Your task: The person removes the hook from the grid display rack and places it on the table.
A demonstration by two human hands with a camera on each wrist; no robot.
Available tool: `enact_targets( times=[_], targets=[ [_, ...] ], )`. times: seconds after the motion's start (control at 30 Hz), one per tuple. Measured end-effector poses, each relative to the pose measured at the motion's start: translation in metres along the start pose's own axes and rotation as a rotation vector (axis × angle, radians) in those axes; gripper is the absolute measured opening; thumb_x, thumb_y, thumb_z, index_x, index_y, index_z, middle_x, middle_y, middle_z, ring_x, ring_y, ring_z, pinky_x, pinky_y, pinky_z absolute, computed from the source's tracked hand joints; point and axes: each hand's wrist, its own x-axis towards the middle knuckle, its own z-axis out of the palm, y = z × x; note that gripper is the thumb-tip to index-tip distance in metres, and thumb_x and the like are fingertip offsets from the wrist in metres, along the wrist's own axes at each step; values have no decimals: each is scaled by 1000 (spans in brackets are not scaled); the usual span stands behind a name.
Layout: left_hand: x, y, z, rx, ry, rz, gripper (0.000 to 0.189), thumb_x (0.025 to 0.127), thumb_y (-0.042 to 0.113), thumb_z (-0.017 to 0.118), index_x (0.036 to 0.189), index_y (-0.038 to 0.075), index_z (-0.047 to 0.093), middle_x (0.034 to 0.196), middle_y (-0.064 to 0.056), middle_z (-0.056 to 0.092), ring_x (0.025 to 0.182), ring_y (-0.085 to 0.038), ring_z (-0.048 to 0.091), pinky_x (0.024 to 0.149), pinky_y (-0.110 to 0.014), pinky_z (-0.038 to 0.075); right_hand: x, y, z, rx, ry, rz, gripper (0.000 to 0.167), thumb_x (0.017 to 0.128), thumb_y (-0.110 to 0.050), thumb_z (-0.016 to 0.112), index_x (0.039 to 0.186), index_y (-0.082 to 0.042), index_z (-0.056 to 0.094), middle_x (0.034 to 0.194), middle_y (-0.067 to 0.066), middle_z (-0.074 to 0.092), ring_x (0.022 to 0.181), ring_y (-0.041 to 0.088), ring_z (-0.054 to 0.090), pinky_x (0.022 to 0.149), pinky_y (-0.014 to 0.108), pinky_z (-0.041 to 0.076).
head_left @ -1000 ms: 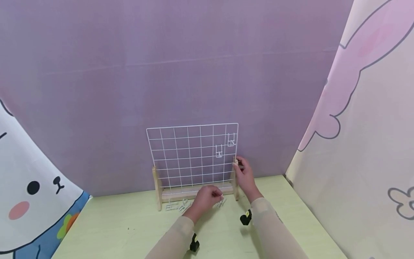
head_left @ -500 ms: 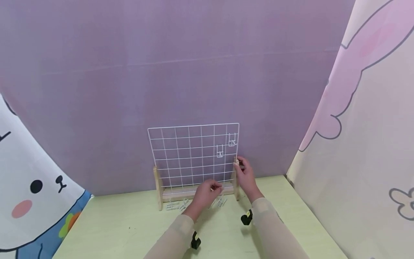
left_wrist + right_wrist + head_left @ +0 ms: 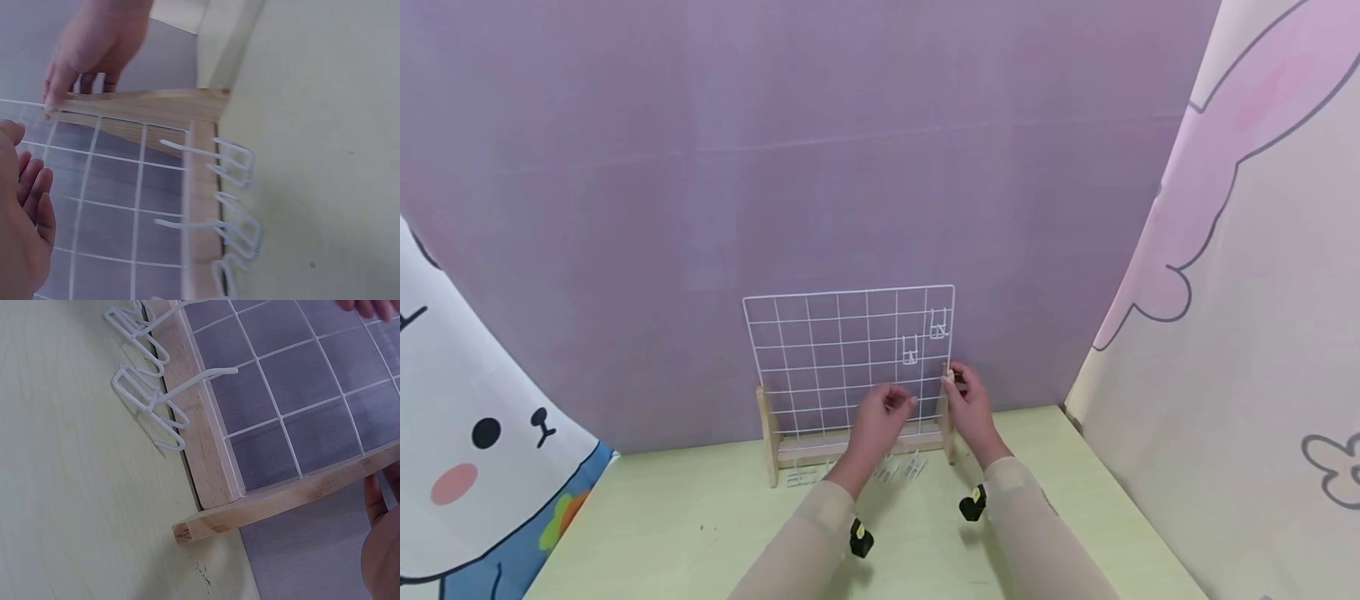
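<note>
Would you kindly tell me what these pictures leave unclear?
Whether the left hand holds anything: head view, too small; left wrist view, cut by left edge.
One hook, head view: mostly hidden by the left arm.
Right hand, right wrist view: cut by the right edge.

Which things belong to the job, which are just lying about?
Job, likely:
white wire grid panel
pale wooden stand, gripped by the right hand
white wire hooks, two on the grid, others loose along the stand's base
left hand, in front of the grid

Just surroundings:
pale yellow-green tabletop
plain purple backdrop
cartoon-printed cloth, either side
</note>
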Motion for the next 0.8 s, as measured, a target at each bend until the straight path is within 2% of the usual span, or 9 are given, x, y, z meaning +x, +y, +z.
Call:
enact_targets(
  times=[0.2, 0.4, 0.63, 0.8],
  targets=[
    [9, 11, -6, -15, 44, 10, 18, 101, 28, 84, 109, 15, 75, 101, 5, 72, 95, -14, 67, 83, -32, 61, -1, -2, 0, -9, -8, 7, 31, 115, -14, 62, 145, -9, 62, 138, 14, 63, 119, 32, 63, 99, 48, 59],
    [16, 26, -11, -24, 93, 51, 29, 99, 27, 85, 115, 6, 74, 106, 1, 73, 101, -18, 68, 91, -39, 60, 0, -2, 0, -6, -7, 0, 31, 115, -14, 62, 145, -8, 62, 136, 15, 63, 118, 33, 64, 97, 43, 59],
    [21, 36, -14, 35, 148, 140, 26, 96, 23, 89, 114, 11, 75, 109, 1, 70, 104, -19, 67, 90, -41, 61, 0, -1, 0, -6, -7, -1, 31, 114, -14, 63, 145, -9, 63, 136, 14, 64, 117, 30, 64, 95, 37, 58],
    [26, 39, -16, 80, 146, 236, 25, 95, 18, 90, 114, 10, 74, 107, -2, 69, 102, -21, 67, 91, -48, 61, 0, -1, 0, 2, -9, -7, 32, 114, -13, 63, 146, -8, 62, 136, 15, 64, 118, 34, 64, 94, 35, 59]
  ],
)
